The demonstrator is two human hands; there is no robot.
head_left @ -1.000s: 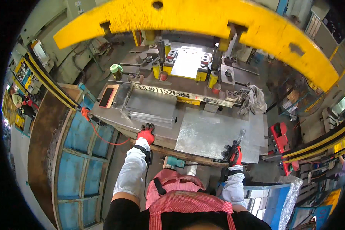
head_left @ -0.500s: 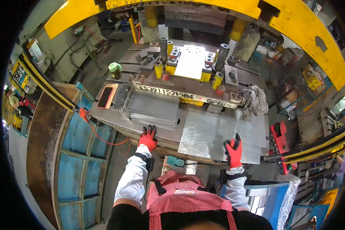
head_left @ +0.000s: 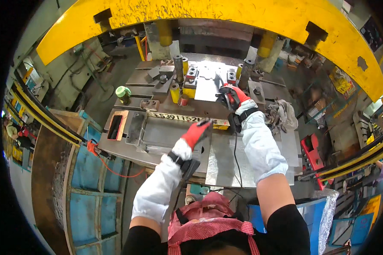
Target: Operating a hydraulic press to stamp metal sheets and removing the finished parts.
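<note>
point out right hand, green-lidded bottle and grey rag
Right hand [head_left: 233,97]: head view, middle of the glove.
Green-lidded bottle [head_left: 123,93]: head view, its lid.
Grey rag [head_left: 284,114]: head view, its crumpled middle.

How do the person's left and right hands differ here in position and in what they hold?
The right hand grips a slim tool; the left hand shows no such tool, though its fingertips are blurred.
The right hand appears against the bright sheet farther forward; the left hand overlaps the right end of the sheet stack.
Both wear red gloves with dark fingers.
</note>
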